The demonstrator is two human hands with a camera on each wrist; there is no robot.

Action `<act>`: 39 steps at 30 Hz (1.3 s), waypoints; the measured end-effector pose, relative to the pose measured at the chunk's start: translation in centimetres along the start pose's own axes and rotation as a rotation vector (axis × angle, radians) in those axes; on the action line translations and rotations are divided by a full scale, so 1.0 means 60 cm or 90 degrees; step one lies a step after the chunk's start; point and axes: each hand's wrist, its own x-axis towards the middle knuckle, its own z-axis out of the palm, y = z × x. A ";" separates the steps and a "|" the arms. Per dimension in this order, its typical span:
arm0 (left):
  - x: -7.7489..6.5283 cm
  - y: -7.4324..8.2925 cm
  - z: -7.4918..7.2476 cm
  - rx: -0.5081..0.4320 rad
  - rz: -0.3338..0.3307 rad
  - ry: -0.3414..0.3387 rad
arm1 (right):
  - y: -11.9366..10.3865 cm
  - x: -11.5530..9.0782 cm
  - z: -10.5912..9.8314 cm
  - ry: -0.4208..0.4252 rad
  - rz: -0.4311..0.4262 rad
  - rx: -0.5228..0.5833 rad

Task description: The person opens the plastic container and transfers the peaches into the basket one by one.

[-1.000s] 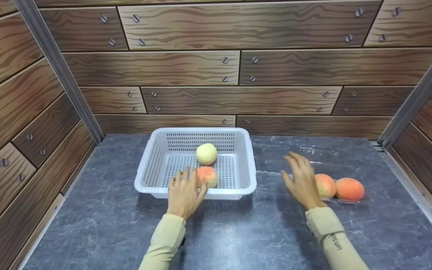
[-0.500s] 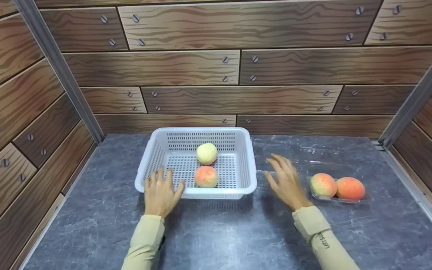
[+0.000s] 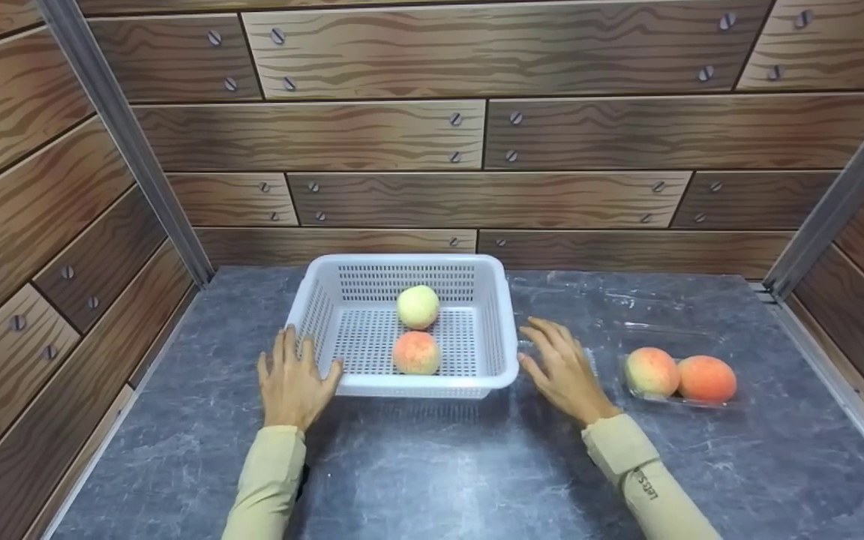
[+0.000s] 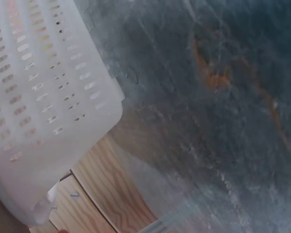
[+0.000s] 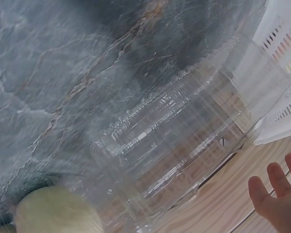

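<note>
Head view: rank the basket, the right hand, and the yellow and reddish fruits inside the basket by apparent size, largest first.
1. Basket
2. Right hand
3. Yellow fruit and reddish fruit: too alike to rank

White basket [image 3: 402,382] is showing slot rows, pale yellow peach [image 3: 418,307] is sitting inside at twelve o'clock from a coral peach [image 3: 416,353], yellow-and-orange peach [image 3: 652,373] and orange peach [image 3: 707,379] are glowing outside at three o'clock, grey table [image 3: 439,465] is showing veins, wall [image 3: 387,135] is showing brown wood grain

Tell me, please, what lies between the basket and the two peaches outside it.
In the head view, the right hand is between them, with part of a clear plastic container that the right wrist view shows better.
</note>
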 end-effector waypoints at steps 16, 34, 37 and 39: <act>-0.008 -0.001 -0.006 -0.027 -0.030 -0.047 | 0.041 0.011 -0.043 -0.007 0.030 -0.036; -0.001 0.001 -0.003 -0.027 -0.040 -0.063 | 0.089 0.011 -0.096 0.023 0.070 -0.050; 0.000 0.001 -0.002 -0.030 -0.041 -0.064 | 0.095 0.010 -0.109 0.027 0.099 -0.046; -0.001 0.001 -0.002 -0.033 -0.042 -0.066 | 0.098 0.009 -0.117 0.026 0.116 -0.048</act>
